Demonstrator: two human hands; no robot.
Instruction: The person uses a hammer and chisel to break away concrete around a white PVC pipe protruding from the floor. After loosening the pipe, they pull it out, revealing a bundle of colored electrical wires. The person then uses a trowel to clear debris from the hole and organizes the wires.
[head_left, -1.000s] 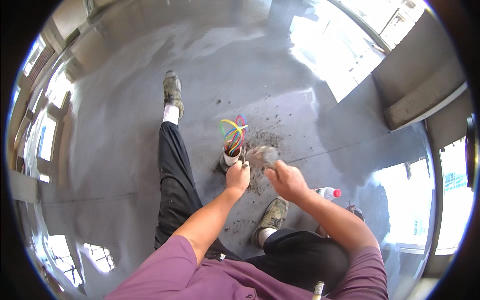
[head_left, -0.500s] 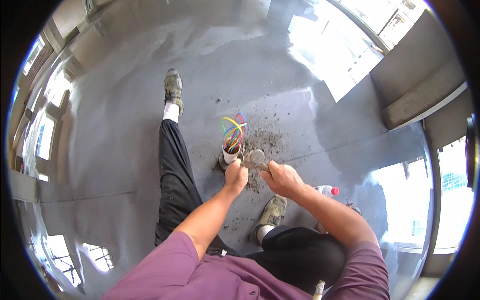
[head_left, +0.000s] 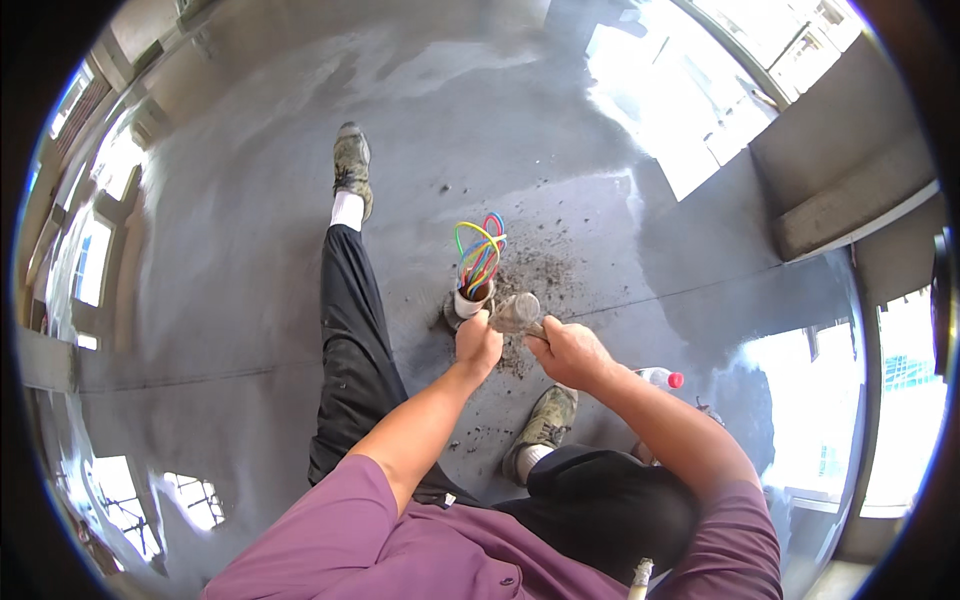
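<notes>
Stretching forward on the left, a black-trousered leg is ended by a camouflage-patterned shoe [head_left: 352,168] on the grey floor [head_left: 250,260]. To its right, coloured wires [head_left: 480,272] are looped out of the mouth of a short white pipe [head_left: 468,306] at the floor. Just below the pipe, the left hand [head_left: 479,343] is curled into a fist; what, if anything, is gripped inside cannot be told. Just beside that fist, the round head of a hammer [head_left: 516,314] is shown sharply, no longer blurred and farther off as a second ago; a slowed or finished stroke is suggested, with the work kept close to the pipe. Dark crumbs [head_left: 545,272] are scattered beyond. The hammer's handle is enclosed by the closed right hand [head_left: 575,355]. Farther right, a clear bottle [head_left: 655,377] with a red cap is seen lying. Against half a second ago, fist, hammer and pipe are little altered among themselves; only the whole view is slightly shifted.
</notes>
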